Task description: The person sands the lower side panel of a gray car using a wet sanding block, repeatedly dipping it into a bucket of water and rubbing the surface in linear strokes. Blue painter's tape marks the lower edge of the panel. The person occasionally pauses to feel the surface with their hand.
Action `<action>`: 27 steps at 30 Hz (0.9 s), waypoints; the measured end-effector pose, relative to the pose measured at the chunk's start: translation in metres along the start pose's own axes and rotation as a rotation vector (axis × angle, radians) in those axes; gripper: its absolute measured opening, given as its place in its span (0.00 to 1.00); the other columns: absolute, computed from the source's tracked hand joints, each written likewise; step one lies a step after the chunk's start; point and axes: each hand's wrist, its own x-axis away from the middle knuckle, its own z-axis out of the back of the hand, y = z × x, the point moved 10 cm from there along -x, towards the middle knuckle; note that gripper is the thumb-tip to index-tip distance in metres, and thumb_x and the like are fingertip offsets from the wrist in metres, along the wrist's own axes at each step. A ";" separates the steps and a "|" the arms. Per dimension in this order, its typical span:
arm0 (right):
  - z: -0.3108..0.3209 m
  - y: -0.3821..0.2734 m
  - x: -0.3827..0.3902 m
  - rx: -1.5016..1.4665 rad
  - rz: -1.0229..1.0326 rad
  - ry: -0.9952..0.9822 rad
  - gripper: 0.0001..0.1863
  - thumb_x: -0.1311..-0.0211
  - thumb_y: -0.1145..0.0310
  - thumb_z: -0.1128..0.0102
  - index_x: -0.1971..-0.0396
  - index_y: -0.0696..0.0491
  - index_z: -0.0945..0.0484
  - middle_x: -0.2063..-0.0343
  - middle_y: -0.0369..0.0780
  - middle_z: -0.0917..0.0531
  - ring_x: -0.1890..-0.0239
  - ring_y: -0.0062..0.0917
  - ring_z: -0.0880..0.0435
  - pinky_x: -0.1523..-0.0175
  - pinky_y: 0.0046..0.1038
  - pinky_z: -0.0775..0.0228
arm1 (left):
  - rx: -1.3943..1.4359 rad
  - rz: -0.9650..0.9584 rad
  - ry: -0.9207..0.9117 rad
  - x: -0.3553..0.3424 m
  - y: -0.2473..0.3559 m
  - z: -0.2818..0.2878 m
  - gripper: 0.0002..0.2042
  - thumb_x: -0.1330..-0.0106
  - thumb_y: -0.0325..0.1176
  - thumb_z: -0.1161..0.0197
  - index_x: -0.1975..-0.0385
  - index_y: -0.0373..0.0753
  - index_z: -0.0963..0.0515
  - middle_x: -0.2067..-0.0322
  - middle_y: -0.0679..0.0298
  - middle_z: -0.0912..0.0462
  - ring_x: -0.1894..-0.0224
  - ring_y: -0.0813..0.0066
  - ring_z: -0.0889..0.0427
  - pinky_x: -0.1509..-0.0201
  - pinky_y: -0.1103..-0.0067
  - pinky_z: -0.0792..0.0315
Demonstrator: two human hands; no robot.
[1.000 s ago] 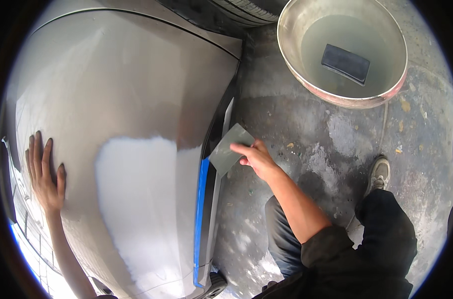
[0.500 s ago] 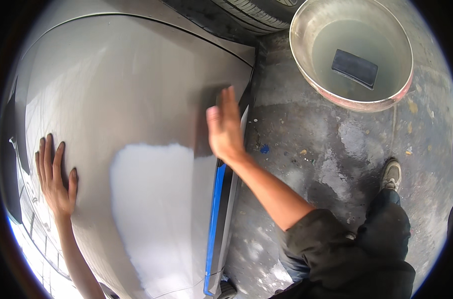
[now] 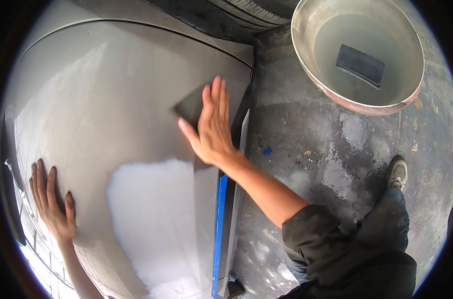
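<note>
My right hand [image 3: 212, 122] lies flat on a grey-beige car body panel [image 3: 112, 99], fingers stretched forward and thumb out to the left. Beneath it a dark greenish-grey sheet, apparently sandpaper [image 3: 187, 103], shows between thumb and fingers; the rest is covered by the hand. Motion blurs the fingertips slightly. Further left, my left hand [image 3: 52, 207] rests on the same panel with darkened fingertips and spread fingers, holding nothing. A pale, whitish patch [image 3: 157, 214] with a soft edge lies between the hands, nearer to me.
Blue masking tape [image 3: 219, 234] runs along the panel's right edge. A round metal basin [image 3: 306, 65] of cloudy water stands far right, a dark rectangular block [image 3: 361, 66] in it. A tyre [image 3: 251, 12] is at the top. My shoe [image 3: 398, 173] stands on the stained concrete floor [image 3: 306, 174].
My right hand has swept leftward over the panel, away from its taped edge, and the dark sheet shows more plainly. The whole view has shifted slightly; my left hand stays on the panel.
</note>
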 end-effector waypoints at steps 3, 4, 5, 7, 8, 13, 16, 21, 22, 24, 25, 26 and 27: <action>0.001 0.016 -0.034 0.014 -0.042 0.069 0.55 0.28 0.49 0.41 0.23 0.67 0.66 0.23 0.66 0.68 0.20 0.63 0.71 0.20 0.61 0.75 | -0.031 -0.032 0.004 0.002 -0.002 -0.008 0.27 0.23 0.50 0.53 0.27 0.51 0.31 0.25 0.57 0.34 0.21 0.53 0.40 0.19 0.50 0.49; 0.001 0.018 -0.037 0.004 -0.055 0.077 0.54 0.27 0.48 0.42 0.23 0.67 0.66 0.23 0.66 0.68 0.20 0.62 0.72 0.19 0.61 0.76 | -0.026 -0.035 0.003 0.002 -0.001 -0.010 0.27 0.23 0.50 0.53 0.27 0.51 0.31 0.24 0.57 0.34 0.21 0.53 0.40 0.19 0.49 0.49; -0.003 0.023 -0.035 -0.015 -0.107 0.017 0.53 0.25 0.45 0.48 0.23 0.68 0.67 0.22 0.66 0.69 0.19 0.61 0.73 0.19 0.59 0.78 | -0.020 -0.037 0.003 0.001 -0.001 -0.012 0.27 0.23 0.50 0.53 0.27 0.51 0.31 0.24 0.57 0.35 0.21 0.53 0.40 0.19 0.49 0.49; -0.012 0.009 -0.003 -0.059 -0.115 -0.060 0.53 0.24 0.43 0.53 0.22 0.67 0.69 0.22 0.64 0.71 0.19 0.58 0.76 0.19 0.59 0.80 | -0.017 -0.027 -0.002 0.003 -0.001 -0.012 0.27 0.23 0.50 0.53 0.26 0.51 0.31 0.24 0.57 0.35 0.21 0.52 0.41 0.19 0.49 0.49; -0.012 0.000 0.017 -0.077 -0.119 -0.082 0.53 0.23 0.42 0.55 0.22 0.66 0.70 0.22 0.63 0.72 0.19 0.56 0.77 0.19 0.59 0.80 | -0.025 -0.036 0.002 0.001 -0.004 -0.009 0.27 0.23 0.51 0.53 0.26 0.51 0.32 0.24 0.57 0.35 0.21 0.52 0.41 0.19 0.48 0.49; -0.024 0.003 0.041 -0.040 -0.113 -0.172 0.54 0.24 0.39 0.59 0.22 0.66 0.71 0.22 0.62 0.74 0.19 0.55 0.79 0.19 0.56 0.82 | 0.001 -0.033 -0.022 0.003 -0.003 -0.012 0.28 0.22 0.53 0.55 0.25 0.50 0.33 0.24 0.55 0.37 0.21 0.49 0.42 0.20 0.45 0.49; 0.004 0.047 -0.045 -0.068 -0.266 -0.056 0.55 0.23 0.33 0.66 0.22 0.67 0.70 0.21 0.61 0.73 0.18 0.48 0.78 0.18 0.49 0.84 | 0.012 -0.020 -0.016 0.003 0.001 -0.011 0.28 0.22 0.53 0.56 0.26 0.48 0.33 0.24 0.55 0.36 0.21 0.49 0.42 0.20 0.45 0.48; -0.012 -0.001 0.021 -0.140 -0.266 -0.049 0.54 0.22 0.36 0.65 0.23 0.69 0.70 0.22 0.64 0.72 0.19 0.55 0.78 0.19 0.55 0.83 | -0.020 -0.016 -0.037 0.004 0.000 -0.008 0.28 0.21 0.53 0.56 0.26 0.48 0.32 0.24 0.55 0.36 0.21 0.48 0.41 0.20 0.46 0.47; -0.023 -0.016 0.055 -0.153 -0.285 -0.126 0.55 0.23 0.37 0.61 0.23 0.69 0.71 0.22 0.64 0.73 0.19 0.56 0.78 0.20 0.57 0.83 | -0.015 -0.022 -0.022 0.001 -0.001 -0.005 0.28 0.21 0.53 0.56 0.26 0.48 0.32 0.24 0.55 0.36 0.21 0.48 0.41 0.20 0.46 0.47; -0.026 -0.025 0.074 -0.128 -0.210 -0.128 0.53 0.22 0.39 0.59 0.23 0.71 0.66 0.22 0.65 0.69 0.19 0.59 0.75 0.19 0.58 0.79 | -0.009 -0.048 0.003 0.000 -0.003 -0.007 0.28 0.21 0.53 0.56 0.26 0.48 0.33 0.24 0.55 0.36 0.21 0.48 0.41 0.20 0.46 0.47; -0.023 -0.017 0.062 -0.118 -0.232 -0.138 0.53 0.23 0.39 0.59 0.23 0.71 0.66 0.22 0.65 0.69 0.19 0.59 0.75 0.19 0.58 0.79 | 0.006 -0.050 0.001 -0.001 -0.003 -0.009 0.28 0.21 0.53 0.56 0.26 0.49 0.33 0.24 0.56 0.36 0.21 0.48 0.41 0.20 0.46 0.47; -0.022 0.000 0.043 -0.109 -0.255 -0.148 0.54 0.23 0.38 0.59 0.23 0.71 0.66 0.22 0.65 0.69 0.19 0.59 0.75 0.19 0.57 0.79 | 0.021 -0.052 -0.002 -0.003 -0.001 -0.010 0.28 0.21 0.53 0.56 0.26 0.49 0.33 0.24 0.56 0.36 0.21 0.48 0.41 0.20 0.46 0.47; -0.012 0.017 0.014 -0.099 -0.294 -0.107 0.54 0.22 0.38 0.60 0.23 0.71 0.67 0.22 0.65 0.69 0.19 0.58 0.75 0.19 0.56 0.80 | 0.033 -0.041 0.000 -0.002 0.000 -0.010 0.28 0.21 0.53 0.56 0.26 0.49 0.33 0.24 0.56 0.36 0.21 0.49 0.41 0.20 0.46 0.48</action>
